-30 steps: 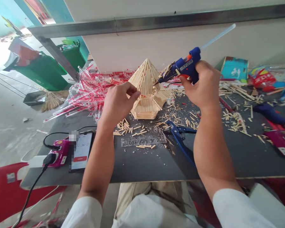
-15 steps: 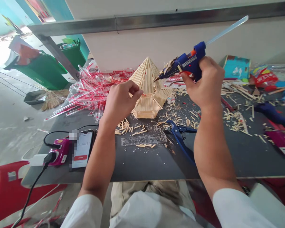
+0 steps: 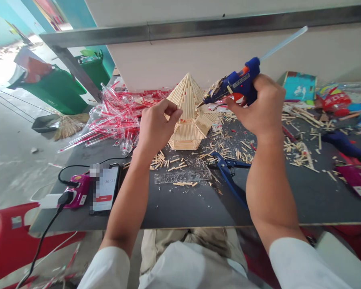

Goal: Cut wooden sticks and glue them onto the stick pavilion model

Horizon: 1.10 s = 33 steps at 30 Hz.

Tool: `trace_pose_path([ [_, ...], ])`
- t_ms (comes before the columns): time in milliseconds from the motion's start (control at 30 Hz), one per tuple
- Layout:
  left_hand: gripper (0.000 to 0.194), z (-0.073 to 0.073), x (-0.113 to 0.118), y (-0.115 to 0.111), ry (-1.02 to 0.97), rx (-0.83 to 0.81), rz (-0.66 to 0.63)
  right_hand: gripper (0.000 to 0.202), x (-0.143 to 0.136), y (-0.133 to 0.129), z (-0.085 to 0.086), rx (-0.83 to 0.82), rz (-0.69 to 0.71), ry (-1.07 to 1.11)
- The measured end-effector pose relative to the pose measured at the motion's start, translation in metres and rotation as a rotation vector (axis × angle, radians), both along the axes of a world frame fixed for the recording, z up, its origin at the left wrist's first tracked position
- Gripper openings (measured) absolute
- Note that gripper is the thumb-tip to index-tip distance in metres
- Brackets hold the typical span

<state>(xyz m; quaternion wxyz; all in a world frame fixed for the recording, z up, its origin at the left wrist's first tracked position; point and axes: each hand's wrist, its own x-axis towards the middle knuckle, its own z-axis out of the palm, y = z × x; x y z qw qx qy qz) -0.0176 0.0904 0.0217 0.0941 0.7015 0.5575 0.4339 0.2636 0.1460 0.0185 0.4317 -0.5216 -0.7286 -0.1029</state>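
My right hand (image 3: 260,106) grips a blue hot glue gun (image 3: 236,82), with a clear glue stick (image 3: 284,43) jutting from its back. The gun's nozzle points down and left, close to the right side of a small house model (image 3: 187,132) built of thin wooden sticks, with a pointed roof. In front of the model's left side is my left hand (image 3: 159,122), thumb and forefinger pinched together. Whatever lies between those fingertips is too small or hidden to make out.
Red-and-clear plastic sticks (image 3: 114,116) are heaped at the left. A clear ruler (image 3: 180,176), blue cutter (image 3: 228,176) and stick offcuts lie in front. A phone (image 3: 105,188) and pink power strip (image 3: 78,190) with cables sit front left. Another pink strip (image 3: 356,178) is at right.
The glue gun has dropped slightly, its nozzle a little lower beside the model. My left hand stays pinched in about the same place. The view has shifted slightly.
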Motion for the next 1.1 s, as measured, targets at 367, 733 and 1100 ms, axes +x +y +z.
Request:
trace_pose_path([
  [367, 0.012, -0.0044, 0.0040, 0.0043, 0.029, -0.014, -0.011, 0.020, 0.0032, 0.0030, -0.0021, -0.051, 0.072, -0.070],
  [733, 0.010, -0.0044, 0.0011, 0.0038, 0.045, 0.009, 0.000, 0.025, 0.0042, 0.0039, -0.0049, -0.063, 0.067, -0.096],
  [1100, 0.011, -0.0033, 0.0011, 0.0035, 0.061, 0.000, 0.007, 0.027, 0.0042, 0.0022, -0.0034, -0.055, 0.078, -0.095],
])
